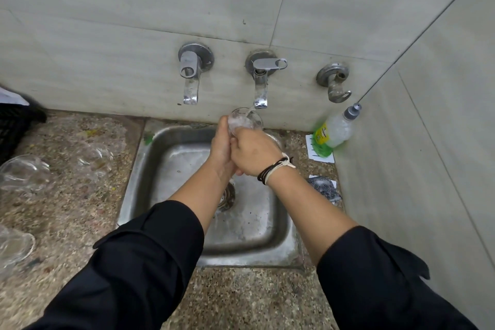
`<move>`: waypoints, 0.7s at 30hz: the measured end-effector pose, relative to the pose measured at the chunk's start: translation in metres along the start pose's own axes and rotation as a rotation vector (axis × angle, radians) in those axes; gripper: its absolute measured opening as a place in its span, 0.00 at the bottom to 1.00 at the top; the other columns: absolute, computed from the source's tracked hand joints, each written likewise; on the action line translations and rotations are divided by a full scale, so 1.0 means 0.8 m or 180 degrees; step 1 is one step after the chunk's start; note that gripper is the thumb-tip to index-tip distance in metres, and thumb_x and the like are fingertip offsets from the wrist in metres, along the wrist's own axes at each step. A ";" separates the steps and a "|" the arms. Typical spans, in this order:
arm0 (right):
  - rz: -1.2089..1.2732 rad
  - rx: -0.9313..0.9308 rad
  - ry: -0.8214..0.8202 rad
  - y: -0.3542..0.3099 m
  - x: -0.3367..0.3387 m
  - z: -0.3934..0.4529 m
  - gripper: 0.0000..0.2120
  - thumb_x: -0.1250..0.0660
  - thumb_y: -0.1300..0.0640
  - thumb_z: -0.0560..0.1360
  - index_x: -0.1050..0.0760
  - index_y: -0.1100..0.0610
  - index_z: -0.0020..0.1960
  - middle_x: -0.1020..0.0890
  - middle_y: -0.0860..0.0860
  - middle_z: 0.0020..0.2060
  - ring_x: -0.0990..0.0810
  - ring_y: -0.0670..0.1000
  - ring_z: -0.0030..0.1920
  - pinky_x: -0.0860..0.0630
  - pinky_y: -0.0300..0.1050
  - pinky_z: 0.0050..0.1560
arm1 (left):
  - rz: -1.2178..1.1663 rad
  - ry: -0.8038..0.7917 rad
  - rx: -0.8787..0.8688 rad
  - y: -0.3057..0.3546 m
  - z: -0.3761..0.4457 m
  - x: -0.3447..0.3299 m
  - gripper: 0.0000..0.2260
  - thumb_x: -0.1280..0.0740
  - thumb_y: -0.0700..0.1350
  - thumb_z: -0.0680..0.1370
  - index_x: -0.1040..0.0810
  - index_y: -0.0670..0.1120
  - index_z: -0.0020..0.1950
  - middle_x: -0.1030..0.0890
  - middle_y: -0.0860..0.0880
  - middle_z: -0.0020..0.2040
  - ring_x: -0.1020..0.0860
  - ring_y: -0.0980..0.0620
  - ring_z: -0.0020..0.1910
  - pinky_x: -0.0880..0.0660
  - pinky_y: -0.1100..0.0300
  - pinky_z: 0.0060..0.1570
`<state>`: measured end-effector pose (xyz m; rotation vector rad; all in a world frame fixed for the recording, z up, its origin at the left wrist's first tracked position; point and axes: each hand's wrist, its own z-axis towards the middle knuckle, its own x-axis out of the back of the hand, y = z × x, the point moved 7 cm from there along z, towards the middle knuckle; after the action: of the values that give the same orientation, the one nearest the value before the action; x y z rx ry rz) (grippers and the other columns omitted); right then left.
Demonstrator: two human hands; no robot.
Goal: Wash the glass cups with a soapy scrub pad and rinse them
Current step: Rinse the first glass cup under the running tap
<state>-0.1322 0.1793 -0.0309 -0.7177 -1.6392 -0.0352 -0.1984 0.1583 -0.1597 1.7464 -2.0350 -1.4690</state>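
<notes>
A clear glass cup [245, 119] is held over the steel sink [150, 169], its mouth tilted up under the middle tap [261, 86], from which water runs into it. My left hand [221, 147] grips the cup from the left and below. My right hand [254, 154] wraps around its lower part from the right. Other glass cups lie on the stone counter to the left: one [93, 159] near the sink, one [22, 173] at the left edge, one [14, 245] lower left. A steel scrub pad [322, 186] rests on the counter right of the sink.
A dish soap bottle [332, 132] with green liquid leans in the right corner. A second tap [190, 75] and a bare wall fitting [334, 82] flank the running tap. A black crate [16, 126] sits at the far left. Tiled walls close off the back and right.
</notes>
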 end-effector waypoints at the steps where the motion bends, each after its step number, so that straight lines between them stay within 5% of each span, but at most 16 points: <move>1: 0.0002 -0.0021 0.0006 0.000 -0.003 0.002 0.10 0.43 0.56 0.80 0.25 0.58 0.53 0.16 0.58 0.38 0.16 0.59 0.45 0.25 0.47 0.42 | -0.0098 0.0010 -0.0008 -0.002 -0.001 0.001 0.18 0.40 0.60 0.80 0.20 0.48 0.43 0.18 0.48 0.36 0.18 0.51 0.36 0.22 0.58 0.37; 6: -0.0192 0.0071 0.0033 -0.009 -0.011 -0.002 0.08 0.43 0.58 0.79 0.25 0.57 0.52 0.19 0.55 0.35 0.16 0.58 0.40 0.20 0.51 0.43 | -0.0437 -0.0114 -0.0171 -0.005 0.000 0.006 0.19 0.34 0.62 0.73 0.19 0.47 0.51 0.20 0.46 0.46 0.20 0.49 0.49 0.24 0.51 0.54; 10: -0.0202 -0.0111 -0.0171 0.000 -0.024 0.004 0.09 0.43 0.58 0.80 0.24 0.57 0.51 0.19 0.56 0.36 0.16 0.59 0.42 0.20 0.51 0.43 | -0.0268 0.0009 0.0005 -0.017 -0.005 0.006 0.19 0.41 0.59 0.81 0.20 0.49 0.41 0.21 0.48 0.38 0.20 0.52 0.38 0.23 0.58 0.38; 13: -0.0270 -0.0076 0.0053 -0.002 -0.022 -0.003 0.11 0.43 0.56 0.81 0.27 0.58 0.58 0.18 0.56 0.48 0.17 0.60 0.46 0.22 0.52 0.45 | -0.0357 -0.0026 0.0017 -0.015 -0.006 0.005 0.20 0.40 0.59 0.82 0.20 0.50 0.37 0.22 0.50 0.35 0.21 0.52 0.36 0.24 0.57 0.41; 17: -0.0353 -0.0148 0.0285 0.006 -0.010 0.005 0.13 0.42 0.61 0.79 0.26 0.58 0.62 0.20 0.56 0.57 0.19 0.60 0.55 0.27 0.49 0.46 | -0.0576 -0.0284 0.0166 -0.011 -0.009 -0.012 0.16 0.40 0.54 0.82 0.19 0.47 0.43 0.19 0.48 0.40 0.19 0.51 0.40 0.21 0.58 0.42; 21: -0.0726 0.0056 0.0353 0.018 0.000 0.010 0.15 0.39 0.63 0.77 0.25 0.58 0.62 0.21 0.57 0.57 0.19 0.62 0.55 0.28 0.51 0.45 | -0.0513 -0.0388 0.0498 -0.001 -0.007 -0.013 0.24 0.41 0.60 0.82 0.18 0.44 0.65 0.16 0.43 0.61 0.18 0.45 0.62 0.24 0.49 0.66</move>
<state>-0.1324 0.1938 -0.0380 -0.5035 -1.6055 -0.2203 -0.1911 0.1638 -0.1519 1.9686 -2.1683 -1.5331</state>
